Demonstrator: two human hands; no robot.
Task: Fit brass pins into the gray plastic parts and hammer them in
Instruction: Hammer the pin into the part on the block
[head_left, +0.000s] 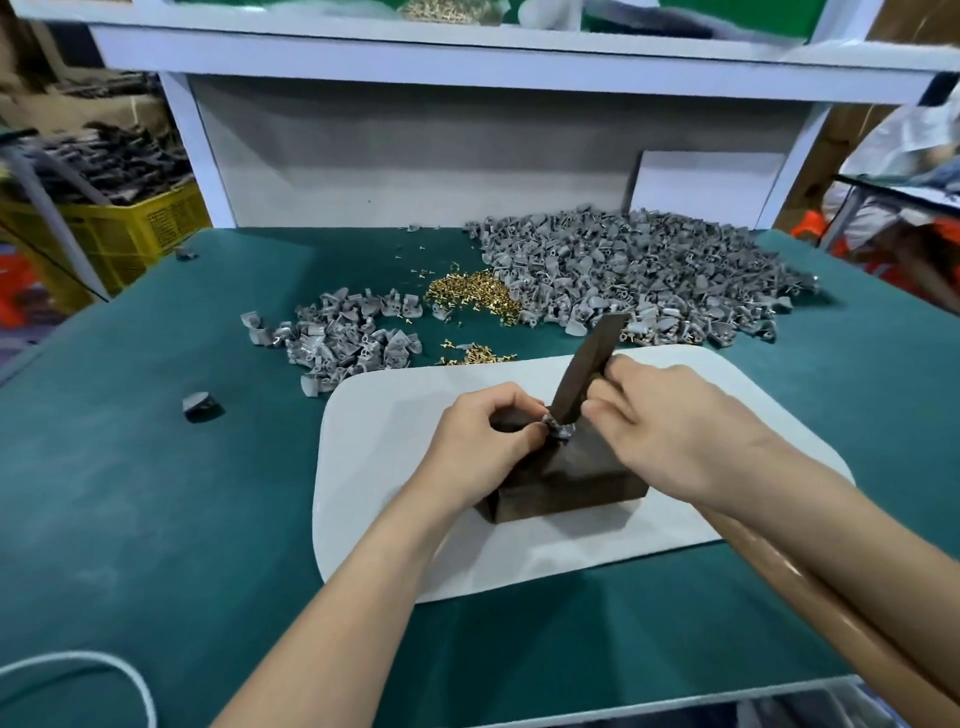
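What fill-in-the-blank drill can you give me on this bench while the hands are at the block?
1. The left hand pinches a gray part on the dark block, which stands on a ____ mat.
2. The right hand grips a dark bar whose ____ end meets that part.
3. The bigger pile of gray parts lies to the ____ of the brass pins.
4. The crate left of the table is ____.
Missing words: white; lower; right; yellow.
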